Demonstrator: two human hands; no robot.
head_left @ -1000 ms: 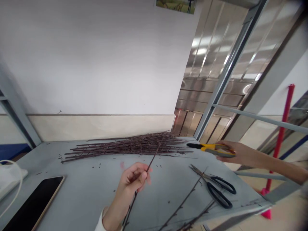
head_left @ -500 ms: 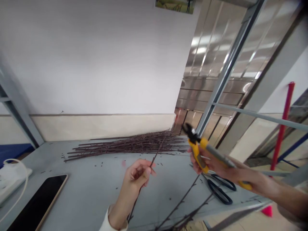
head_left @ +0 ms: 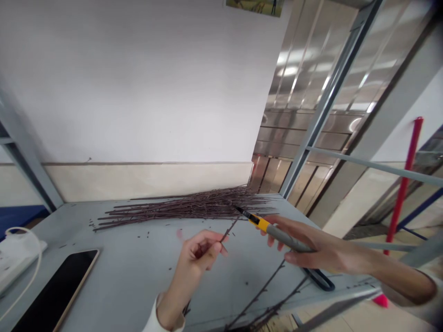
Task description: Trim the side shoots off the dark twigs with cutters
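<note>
My left hand (head_left: 202, 253) pinches a thin dark twig (head_left: 229, 230) between thumb and fingers, its tip slanting up and to the right. In my right hand (head_left: 308, 240) is a pair of yellow-and-grey cutting pliers (head_left: 277, 233), its dark jaws beside the twig's upper end. Whether the jaws touch the twig, I cannot tell. Behind both hands lies a bundle of dark twigs (head_left: 187, 205) along the wall. Black-handled scissors (head_left: 320, 279) rest under my right hand, mostly hidden by it.
A phone (head_left: 58, 290) and a white power strip (head_left: 24, 263) with a cable lie at the left of the grey table (head_left: 131, 272). More twigs (head_left: 259, 293) hang over the front edge. Metal frame posts (head_left: 328, 101) rise at the sides, and small clippings are scattered about.
My right hand has turned the pliers and brought their jaws leftward and down to the twig's upper end. My left hand has shifted slightly right, still pinching the twig.
</note>
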